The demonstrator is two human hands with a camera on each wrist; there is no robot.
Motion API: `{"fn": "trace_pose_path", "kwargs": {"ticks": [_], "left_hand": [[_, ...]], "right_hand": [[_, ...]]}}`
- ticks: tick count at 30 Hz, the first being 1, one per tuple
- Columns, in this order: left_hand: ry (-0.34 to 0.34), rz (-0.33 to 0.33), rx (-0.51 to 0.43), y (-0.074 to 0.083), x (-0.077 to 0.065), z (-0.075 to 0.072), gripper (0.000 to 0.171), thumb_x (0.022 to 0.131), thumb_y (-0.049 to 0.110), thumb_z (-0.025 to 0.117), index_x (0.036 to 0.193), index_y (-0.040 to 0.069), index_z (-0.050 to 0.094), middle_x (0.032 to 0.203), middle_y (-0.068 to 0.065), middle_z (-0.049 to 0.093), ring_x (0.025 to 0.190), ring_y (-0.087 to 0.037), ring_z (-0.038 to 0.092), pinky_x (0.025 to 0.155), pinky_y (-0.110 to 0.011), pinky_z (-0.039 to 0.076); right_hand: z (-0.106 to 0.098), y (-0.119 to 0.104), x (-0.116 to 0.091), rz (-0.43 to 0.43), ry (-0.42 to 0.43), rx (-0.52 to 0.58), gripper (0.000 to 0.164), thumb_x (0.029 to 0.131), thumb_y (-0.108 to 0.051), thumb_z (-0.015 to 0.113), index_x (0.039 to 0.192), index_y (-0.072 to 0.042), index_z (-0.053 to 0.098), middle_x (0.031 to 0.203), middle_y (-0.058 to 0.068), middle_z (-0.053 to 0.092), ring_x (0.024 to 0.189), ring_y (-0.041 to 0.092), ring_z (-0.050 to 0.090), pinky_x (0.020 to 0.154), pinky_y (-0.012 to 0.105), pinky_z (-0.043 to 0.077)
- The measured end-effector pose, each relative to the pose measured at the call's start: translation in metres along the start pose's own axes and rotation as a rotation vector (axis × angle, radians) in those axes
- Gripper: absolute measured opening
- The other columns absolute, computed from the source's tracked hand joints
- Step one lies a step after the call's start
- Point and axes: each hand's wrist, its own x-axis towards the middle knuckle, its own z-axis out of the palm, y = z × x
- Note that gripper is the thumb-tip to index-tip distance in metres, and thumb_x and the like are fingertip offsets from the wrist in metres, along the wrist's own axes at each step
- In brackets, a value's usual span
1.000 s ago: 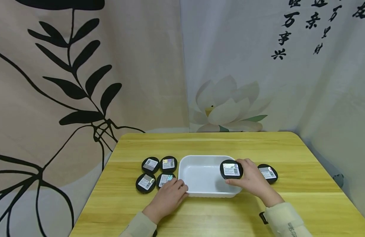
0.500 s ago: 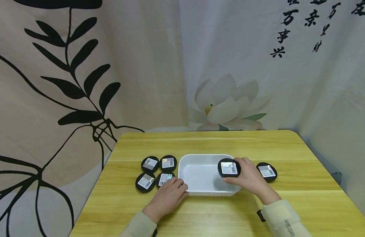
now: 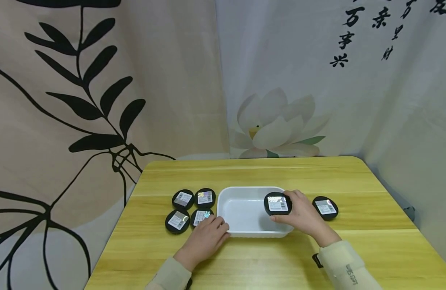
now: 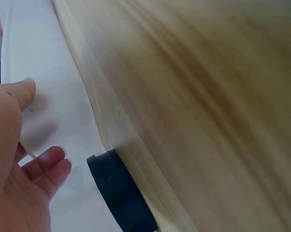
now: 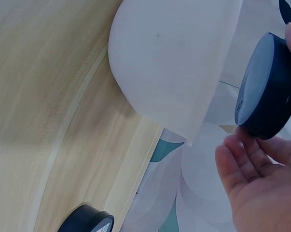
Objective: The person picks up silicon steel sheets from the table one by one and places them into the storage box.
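Observation:
A round black container (image 3: 277,204) with a white barcode label is held in my right hand (image 3: 299,217) over the right part of a white plastic tray (image 3: 241,235). In the right wrist view, the thumb and fingers pinch the container (image 5: 280,92) by its rim, and its pale flat face shows apart from the tray wall. At the tray's front left corner, my left hand (image 3: 205,239) grips the rim. The left wrist view has the left thumb and fingers (image 4: 54,166) touching the tray wall.
Several similar black containers (image 3: 177,221) sit labels up left of the tray, one partly behind my left hand. Another container (image 3: 325,208) lies to the right, beyond my right hand. The wooden table (image 3: 255,266) has a printed curtain (image 3: 186,80) behind it.
My right hand has moved slightly left with the container, still over the tray. The head view has tilted a little. The left hand stays on the tray corner.

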Motion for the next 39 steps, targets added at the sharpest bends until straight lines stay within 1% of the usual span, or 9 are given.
{"fn": "trace_pose_path", "kwargs": {"ticks": [7, 15, 22, 25, 32, 39], "left_hand": [[-0.016, -0.004, -0.003, -0.001, 0.0, 0.001, 0.016, 0.094, 0.039, 0.047, 0.096, 0.025, 0.054, 0.093, 0.009, 0.046, 0.085, -0.012, 0.039, 0.078, -0.03, 0.039], [-0.016, -0.003, 0.0, 0.0, 0.0, 0.0, 0.017, 0.094, 0.039, 0.047, 0.096, 0.025, 0.054, 0.093, 0.009, 0.046, 0.085, -0.012, 0.039, 0.077, -0.03, 0.04], [0.005, 0.006, 0.0, 0.001, 0.0, -0.001, 0.015, 0.093, 0.038, 0.049, 0.095, 0.024, 0.054, 0.092, 0.008, 0.046, 0.084, -0.012, 0.04, 0.076, -0.03, 0.04], [0.003, 0.001, -0.003, 0.001, 0.0, -0.001, 0.015, 0.093, 0.038, 0.049, 0.095, 0.024, 0.054, 0.092, 0.008, 0.046, 0.084, -0.012, 0.04, 0.076, -0.03, 0.04], [-0.002, -0.006, -0.007, 0.001, 0.0, -0.001, 0.017, 0.094, 0.039, 0.047, 0.095, 0.024, 0.054, 0.092, 0.008, 0.046, 0.084, -0.013, 0.039, 0.077, -0.03, 0.04], [-0.002, -0.005, -0.003, 0.0, 0.0, 0.001, 0.017, 0.094, 0.04, 0.046, 0.096, 0.024, 0.053, 0.093, 0.008, 0.046, 0.085, -0.012, 0.04, 0.078, -0.03, 0.04]], "right_hand": [[0.001, -0.001, 0.002, -0.012, -0.002, -0.006, 0.098, 0.054, -0.063, 0.076, 0.127, -0.004, 0.047, 0.115, 0.009, 0.049, 0.102, 0.025, 0.048, 0.082, 0.046, 0.043], [0.001, -0.003, 0.004, -0.019, 0.005, 0.002, 0.097, 0.054, -0.062, 0.077, 0.127, -0.005, 0.047, 0.114, 0.007, 0.049, 0.1, 0.024, 0.048, 0.08, 0.045, 0.044], [0.001, -0.005, 0.008, -0.04, 0.016, -0.01, 0.103, 0.051, -0.072, 0.071, 0.126, -0.006, 0.048, 0.114, 0.007, 0.049, 0.1, 0.023, 0.048, 0.081, 0.045, 0.044], [0.001, -0.006, 0.009, -0.053, 0.021, -0.014, 0.105, 0.05, -0.075, 0.068, 0.125, -0.005, 0.048, 0.114, 0.006, 0.049, 0.101, 0.023, 0.047, 0.081, 0.044, 0.043], [-0.001, -0.009, 0.01, -0.061, 0.013, -0.004, 0.099, 0.054, -0.068, 0.073, 0.126, -0.006, 0.048, 0.117, 0.007, 0.048, 0.104, 0.023, 0.047, 0.082, 0.044, 0.043], [0.0, -0.011, 0.013, -0.082, 0.019, 0.009, 0.095, 0.055, -0.06, 0.078, 0.125, -0.004, 0.048, 0.115, 0.007, 0.049, 0.101, 0.023, 0.047, 0.082, 0.043, 0.043]]}}
